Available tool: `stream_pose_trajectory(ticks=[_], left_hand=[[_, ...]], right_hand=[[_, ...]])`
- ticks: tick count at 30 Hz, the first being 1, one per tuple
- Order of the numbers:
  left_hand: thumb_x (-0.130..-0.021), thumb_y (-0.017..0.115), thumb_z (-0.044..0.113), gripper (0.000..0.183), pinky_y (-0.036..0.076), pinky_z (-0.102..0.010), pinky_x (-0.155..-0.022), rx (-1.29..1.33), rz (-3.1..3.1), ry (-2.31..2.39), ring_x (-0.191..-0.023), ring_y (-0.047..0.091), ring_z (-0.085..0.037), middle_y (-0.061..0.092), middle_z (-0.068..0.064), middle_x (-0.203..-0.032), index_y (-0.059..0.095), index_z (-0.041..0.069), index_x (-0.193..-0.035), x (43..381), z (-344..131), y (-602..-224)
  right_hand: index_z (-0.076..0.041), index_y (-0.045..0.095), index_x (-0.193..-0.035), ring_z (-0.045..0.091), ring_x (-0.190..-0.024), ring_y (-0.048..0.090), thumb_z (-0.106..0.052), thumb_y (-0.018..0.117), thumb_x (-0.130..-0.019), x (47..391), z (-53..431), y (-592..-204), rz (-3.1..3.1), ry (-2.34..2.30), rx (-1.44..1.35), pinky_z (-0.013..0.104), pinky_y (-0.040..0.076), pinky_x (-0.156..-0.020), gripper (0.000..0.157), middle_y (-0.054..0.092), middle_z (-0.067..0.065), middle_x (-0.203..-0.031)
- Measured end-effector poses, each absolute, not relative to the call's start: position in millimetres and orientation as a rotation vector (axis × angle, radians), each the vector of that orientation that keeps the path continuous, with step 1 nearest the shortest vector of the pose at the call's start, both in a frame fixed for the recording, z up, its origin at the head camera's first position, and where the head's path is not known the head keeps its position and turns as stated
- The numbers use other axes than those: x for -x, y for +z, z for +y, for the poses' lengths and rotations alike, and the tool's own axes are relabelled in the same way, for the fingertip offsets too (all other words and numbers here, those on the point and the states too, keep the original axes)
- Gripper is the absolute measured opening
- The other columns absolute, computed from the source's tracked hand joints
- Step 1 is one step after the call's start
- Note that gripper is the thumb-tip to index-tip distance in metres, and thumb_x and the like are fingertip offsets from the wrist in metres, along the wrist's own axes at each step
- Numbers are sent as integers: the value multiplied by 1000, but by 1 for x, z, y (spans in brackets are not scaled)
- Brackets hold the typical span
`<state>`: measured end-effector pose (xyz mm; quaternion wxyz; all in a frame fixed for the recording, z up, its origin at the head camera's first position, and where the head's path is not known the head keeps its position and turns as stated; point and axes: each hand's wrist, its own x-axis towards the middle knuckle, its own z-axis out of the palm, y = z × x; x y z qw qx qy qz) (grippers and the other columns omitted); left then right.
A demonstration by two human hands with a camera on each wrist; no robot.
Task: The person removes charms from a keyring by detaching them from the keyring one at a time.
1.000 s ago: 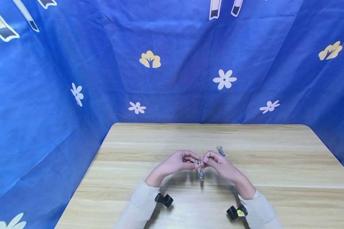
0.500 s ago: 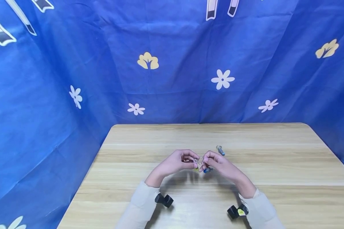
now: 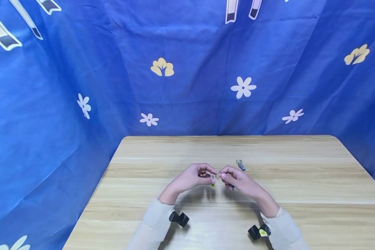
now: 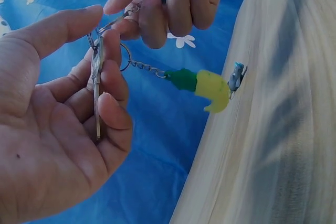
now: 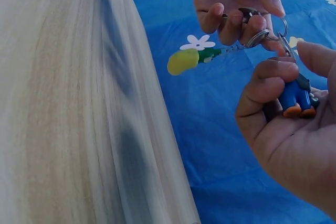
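A blue curtain (image 3: 200, 104) printed with white flowers and yellow trees stands behind a wood-grain tabletop (image 3: 162, 149). Above the tabletop dangles a yellow-and-green charm (image 4: 210, 85) on a short chain and ring, just below the fingertips of the left hand (image 3: 192, 178). That hand's fingers are curled round a thin metal piece (image 4: 97, 93), seen edge-on, whose exact kind I cannot tell. To the right of the charm, the right hand (image 3: 242, 181) has its fingers bent round a small figurine (image 5: 295, 98) with blue legs and orange feet. A metal ring (image 3: 218, 175) spans the two hands' fingertips, just above the charm. Beyond the charm and to its right, a grey-blue figurine keychain (image 3: 241, 165) lies on the tabletop.
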<state>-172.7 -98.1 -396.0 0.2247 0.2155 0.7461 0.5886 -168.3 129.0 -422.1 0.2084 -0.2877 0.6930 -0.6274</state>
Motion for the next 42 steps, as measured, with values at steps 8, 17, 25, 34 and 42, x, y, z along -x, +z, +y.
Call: stream_pose_trajectory(ticks=[8,17,25,34,42], left_hand=[[-84,71,10,26,52,-22,-74,-587,2118,1572,-81,62,-8,68,0,-89,65,1,-107,172,-99,-392],[-83,72,11,24,53,-28,-75,-561,2109,1606,-77,65,-14,68,2,-81,64,1,-104,173,-98,-393],[-83,71,9,27,52,-25,-74,-466,2027,1662,-82,72,-27,73,-3,-79,60,1,-106,175,-98,-394],[-86,70,13,38,52,-26,-84,-544,2020,1594,-95,70,-29,75,-11,-95,59,3,-122,175,-101,-394],[-87,71,16,37,53,-26,-84,-582,2049,1569,-96,70,-30,74,-13,-100,63,5,-121,175,-102,-397]], right_hand=[[8,57,-114,3,-62,44,-14,47,-101,169,130,-424,2006,-1653,806,22,41,-57,27,52,-3,-81],[7,62,-111,1,-60,43,-9,45,-101,169,130,-422,2031,-1630,907,20,41,-56,26,52,-5,-75],[7,62,-113,3,-62,44,-9,45,-101,168,129,-422,1994,-1654,951,27,41,-55,27,60,0,-85],[6,64,-111,4,-60,42,-11,44,-102,168,131,-419,2025,-1643,917,21,40,-56,27,49,2,-72],[7,63,-113,4,-61,43,-13,44,-102,168,133,-420,2001,-1654,874,21,40,-58,30,47,-2,-71]])
